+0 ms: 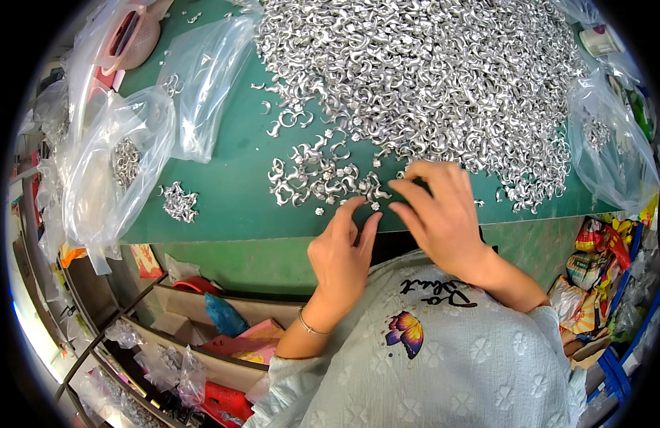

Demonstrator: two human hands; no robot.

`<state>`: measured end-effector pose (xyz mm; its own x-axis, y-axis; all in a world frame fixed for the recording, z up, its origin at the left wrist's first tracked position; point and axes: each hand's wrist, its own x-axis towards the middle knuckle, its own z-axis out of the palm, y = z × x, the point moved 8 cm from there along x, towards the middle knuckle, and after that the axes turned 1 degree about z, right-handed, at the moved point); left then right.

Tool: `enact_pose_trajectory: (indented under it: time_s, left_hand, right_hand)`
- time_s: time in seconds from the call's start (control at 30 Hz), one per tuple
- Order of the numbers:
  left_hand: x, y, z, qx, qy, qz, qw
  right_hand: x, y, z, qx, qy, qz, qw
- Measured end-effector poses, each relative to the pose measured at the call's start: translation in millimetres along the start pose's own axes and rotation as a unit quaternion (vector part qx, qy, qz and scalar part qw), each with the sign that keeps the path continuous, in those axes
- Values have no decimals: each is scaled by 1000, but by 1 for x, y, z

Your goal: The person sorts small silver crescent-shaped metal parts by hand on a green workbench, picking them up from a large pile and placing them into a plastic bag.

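Note:
A wide heap of small, curved, silver-coloured metal pieces point(430, 78) covers the far middle and right of the green table point(230, 192). In front of it lies a looser cluster of the same sort of curved pieces point(312, 175). My left hand point(341, 253) is at the cluster's near edge, its thumb and index finger parted. Facing it from the right, my right hand point(440, 217) also has thumb and index finger apart, close to the pieces at the cluster's right end. Neither hand visibly grips a piece.
Clear plastic bags lie at the left point(123, 164) and right point(608, 135), with metal pieces inside. A small separate pile point(180, 203) sits near the left front edge. A pink plastic basket point(134, 39) stands far left. Below the edge is an open drawer point(194, 360); colourful packets point(590, 264) are at right.

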<state>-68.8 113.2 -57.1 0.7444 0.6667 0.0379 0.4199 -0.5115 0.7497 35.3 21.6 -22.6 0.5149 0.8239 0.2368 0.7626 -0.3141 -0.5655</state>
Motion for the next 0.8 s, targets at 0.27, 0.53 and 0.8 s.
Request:
enact_pose_trajectory:
  time_s: [0.27,0.53,0.8]
  left_hand:
    - [1,-8,-14,17,7,7,1000]
    - [7,0,-4,30,-21,25,999]
    - [7,-6,-3,17,-25,14,999]
  right_hand:
    - [2,5,10,-9,-9,-12,1000]
    - [12,-4,23,-23,-45,-25,998]
    - [13,5,21,15,-45,8,999]
